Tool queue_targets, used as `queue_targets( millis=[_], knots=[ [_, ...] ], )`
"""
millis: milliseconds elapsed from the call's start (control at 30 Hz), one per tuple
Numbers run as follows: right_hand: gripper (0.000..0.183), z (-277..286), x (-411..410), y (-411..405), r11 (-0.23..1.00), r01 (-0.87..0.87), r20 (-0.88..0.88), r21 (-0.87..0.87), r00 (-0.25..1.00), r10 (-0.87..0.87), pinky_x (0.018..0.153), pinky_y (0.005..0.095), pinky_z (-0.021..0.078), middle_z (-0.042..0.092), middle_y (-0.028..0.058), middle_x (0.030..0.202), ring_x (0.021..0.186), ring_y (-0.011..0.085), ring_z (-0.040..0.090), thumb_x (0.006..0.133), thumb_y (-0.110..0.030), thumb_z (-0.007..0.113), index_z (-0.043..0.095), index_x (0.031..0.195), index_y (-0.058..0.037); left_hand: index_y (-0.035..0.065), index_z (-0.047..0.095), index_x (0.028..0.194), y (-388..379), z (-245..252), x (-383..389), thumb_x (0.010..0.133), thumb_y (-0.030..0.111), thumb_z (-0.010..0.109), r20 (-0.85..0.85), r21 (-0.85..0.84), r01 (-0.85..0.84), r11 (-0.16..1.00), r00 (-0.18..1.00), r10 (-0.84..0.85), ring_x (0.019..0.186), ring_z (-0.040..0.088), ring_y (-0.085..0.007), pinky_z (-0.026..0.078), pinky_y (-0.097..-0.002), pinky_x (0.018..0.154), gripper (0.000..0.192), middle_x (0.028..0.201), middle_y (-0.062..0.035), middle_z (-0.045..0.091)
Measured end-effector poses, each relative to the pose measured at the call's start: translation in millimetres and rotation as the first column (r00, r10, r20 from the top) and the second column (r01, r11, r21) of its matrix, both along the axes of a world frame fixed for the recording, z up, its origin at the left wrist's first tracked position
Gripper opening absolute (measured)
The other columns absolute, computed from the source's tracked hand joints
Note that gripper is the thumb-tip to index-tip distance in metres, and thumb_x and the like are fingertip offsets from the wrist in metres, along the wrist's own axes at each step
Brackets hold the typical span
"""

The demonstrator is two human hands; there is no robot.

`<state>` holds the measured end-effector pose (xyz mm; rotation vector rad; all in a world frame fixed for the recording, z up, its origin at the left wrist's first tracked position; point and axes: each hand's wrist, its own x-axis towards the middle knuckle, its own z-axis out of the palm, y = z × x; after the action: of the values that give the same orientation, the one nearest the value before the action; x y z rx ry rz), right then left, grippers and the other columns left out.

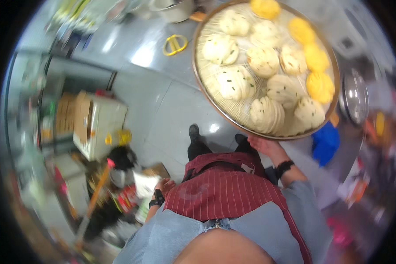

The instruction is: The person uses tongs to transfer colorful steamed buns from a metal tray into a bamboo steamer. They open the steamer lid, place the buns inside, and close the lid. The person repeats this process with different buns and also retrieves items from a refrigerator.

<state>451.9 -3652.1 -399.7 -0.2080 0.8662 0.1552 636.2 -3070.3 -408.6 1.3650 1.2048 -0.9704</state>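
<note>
A large round steamer tray (217,114) with a mesh base and a metal rim fills the upper right. Several pale steamed rolls (236,83) flecked with green lie on it, and several yellow buns (320,87) line its right side. Against the near rim is my right hand (267,147), a dark band around its wrist. The tray hides part of that hand, so its grip is unclear. My left hand (166,185) hangs beside the maroon striped apron (224,188), fingers loosely apart, with nothing visible in it.
A yellow ring-shaped object (175,45) lies on the grey tiled floor (151,95). To the left stand a white box (102,122) with cardboard on it and an orange-handled pole (97,188). A glass lid (354,97) and a blue cloth-like item (326,143) are right of the tray.
</note>
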Motion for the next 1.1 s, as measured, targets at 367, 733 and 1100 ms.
queue_targets(
  millis=[367,733,1100],
  knots=[
    [0.052,-27,186,114,0.199,0.956,0.051,0.218,0.192,-0.98,0.107,0.052,0.0463,0.06,0.0143,0.136,0.125,0.0335,0.056,0.093,-0.04,0.067,0.058,0.132,-0.0074,0.0081,0.053,0.139,-130,42,424,0.099,0.038,0.052,0.316,0.3,0.72,0.625,0.543,-0.778,0.115,0.062,-0.0282,0.044,-0.0508,0.101,0.05,0.127,-0.0133,0.067],
    [0.09,-93,220,71,-0.272,0.764,-0.212,0.585,-0.18,-0.961,0.108,0.0557,0.0461,0.057,0.017,0.13,0.123,0.036,0.054,0.067,-0.048,0.094,0.052,0.131,0.0,0.0026,0.056,0.132,-327,62,241,0.102,0.028,0.058,0.292,-0.052,0.977,-0.208,-0.184,-0.939,0.115,0.066,-0.0274,0.051,-0.0423,0.099,0.04,0.12,-0.0145,0.069],
    [0.048,-112,108,278,0.075,0.82,0.181,0.567,-0.036,-0.983,0.095,0.0404,0.0573,0.068,0.009,0.113,0.106,0.0224,0.066,0.09,-0.043,0.077,0.065,0.115,-0.0041,0.0017,0.063,0.12,-384,102,188,0.104,0.012,0.06,0.608,0.626,0.716,-0.31,-0.697,-0.38,0.106,0.062,-0.0129,0.049,-0.0276,0.094,0.019,0.112,-0.0049,0.069]
  ],
)
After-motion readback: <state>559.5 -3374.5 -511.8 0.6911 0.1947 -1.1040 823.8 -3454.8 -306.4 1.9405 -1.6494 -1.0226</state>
